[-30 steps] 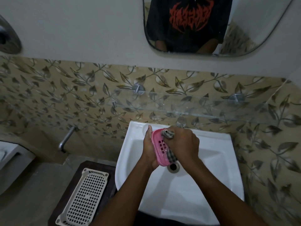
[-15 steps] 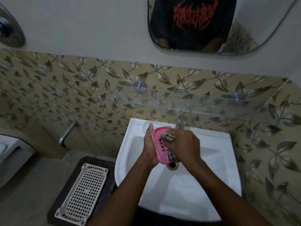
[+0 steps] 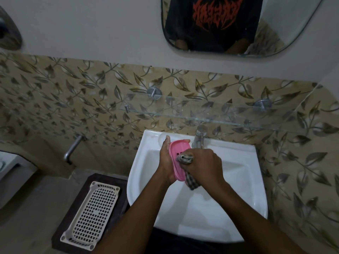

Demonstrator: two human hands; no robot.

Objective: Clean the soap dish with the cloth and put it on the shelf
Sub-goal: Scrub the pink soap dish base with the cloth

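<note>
A pink soap dish [image 3: 178,153] is held on its edge over the white sink [image 3: 238,189], its inside facing right. My left hand [image 3: 166,160] grips it from behind, fingers curled over its top. My right hand [image 3: 203,165] is closed on a checked grey cloth [image 3: 185,157] and presses it into the dish's inner face; the cloth's tail hangs below the dish. A glass shelf [image 3: 229,111] runs along the tiled wall just above the sink, with nothing on it.
A chrome tap [image 3: 199,137] stands at the sink's back edge, close behind my hands. A cream plastic basket [image 3: 91,215] lies on a dark stool to the lower left. A metal pipe [image 3: 72,149] juts from the left wall. A mirror [image 3: 229,24] hangs above.
My right hand has slid the cloth down and across the inside of the dish, baring more of its pink upper part. My view has dipped slightly.
</note>
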